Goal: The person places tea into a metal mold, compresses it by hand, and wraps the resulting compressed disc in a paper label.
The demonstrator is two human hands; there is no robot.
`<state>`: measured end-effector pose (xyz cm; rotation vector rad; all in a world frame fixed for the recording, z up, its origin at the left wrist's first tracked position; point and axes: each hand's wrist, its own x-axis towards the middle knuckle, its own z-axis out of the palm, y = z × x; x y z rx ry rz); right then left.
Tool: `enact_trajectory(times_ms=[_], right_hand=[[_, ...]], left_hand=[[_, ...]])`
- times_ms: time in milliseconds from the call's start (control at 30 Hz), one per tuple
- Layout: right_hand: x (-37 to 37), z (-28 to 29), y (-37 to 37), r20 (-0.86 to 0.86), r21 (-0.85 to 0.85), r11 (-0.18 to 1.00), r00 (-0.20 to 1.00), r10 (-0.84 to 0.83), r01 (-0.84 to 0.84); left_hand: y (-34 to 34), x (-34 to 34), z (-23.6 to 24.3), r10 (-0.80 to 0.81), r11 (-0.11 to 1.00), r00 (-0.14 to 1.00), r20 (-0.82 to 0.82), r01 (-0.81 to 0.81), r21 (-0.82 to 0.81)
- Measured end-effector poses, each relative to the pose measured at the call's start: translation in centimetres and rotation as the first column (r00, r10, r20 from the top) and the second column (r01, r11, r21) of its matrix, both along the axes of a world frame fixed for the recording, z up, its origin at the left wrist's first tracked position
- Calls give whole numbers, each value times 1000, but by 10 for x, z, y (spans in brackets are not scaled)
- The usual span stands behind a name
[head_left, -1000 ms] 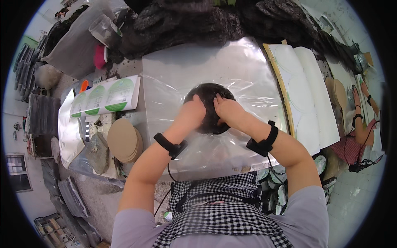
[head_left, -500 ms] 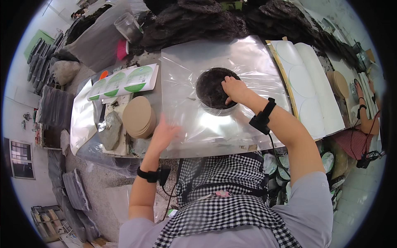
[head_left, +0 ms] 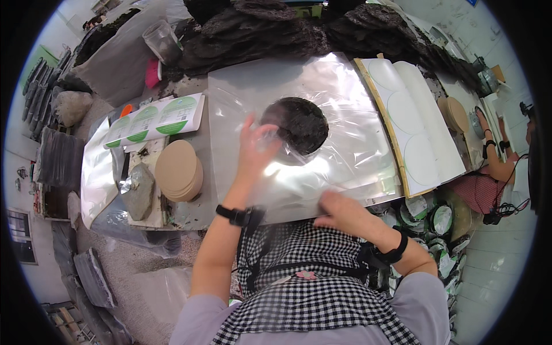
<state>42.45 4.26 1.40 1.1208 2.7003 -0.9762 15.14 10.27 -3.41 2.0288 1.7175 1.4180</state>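
A round, nearly black cake (head_left: pixel 305 123) that looks like dried seaweed lies on clear plastic sheets (head_left: pixel 241 86) in the middle of the table. My left hand (head_left: pixel 257 146) is at the cake's left edge, its fingers apart and slightly blurred; whether the fingertips touch the cake I cannot tell. Lower and to the right, my right hand (head_left: pixel 345 214) hovers over the table's front edge, blurred, with its fingers apart and nothing in it. A stack of round brown cardboard discs (head_left: pixel 177 169) stands left of the plastic.
Printed green and white label sheets (head_left: pixel 155 121) and a grey stone (head_left: pixel 138 192) lie at the left. White sheets with circles (head_left: pixel 405 109) lie at the right, along a wooden strip (head_left: pixel 382 123). Dark seaweed cakes (head_left: pixel 253 37) are heaped behind. A co-worker's arm (head_left: pixel 499 164) shows far right.
My right hand has let go of the dark cake and drawn back toward the front edge. My left hand has moved forward and right to the cake's left side. The view has shifted slightly.
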Motion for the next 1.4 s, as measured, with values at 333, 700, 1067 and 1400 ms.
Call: enact_trajectory(times_ms=[333, 700, 1067, 1400], right_hand=[[-82, -22, 153, -312, 473, 876, 948, 68, 93], [-7, 4, 228, -226, -422, 875, 907, -357, 239], [-92, -39, 201, -637, 159, 974, 771, -23, 160], [-83, -100, 214, -371, 564, 825, 904, 212, 38]], left_hand=[[75, 5, -7, -236, 769, 918, 318, 376, -517], [85, 32, 12, -82, 726, 958, -276, -133, -675], [75, 21, 5, -183, 833, 977, -111, 94, -545], [40, 27, 43, -78, 927, 946, 315, 185, -327]])
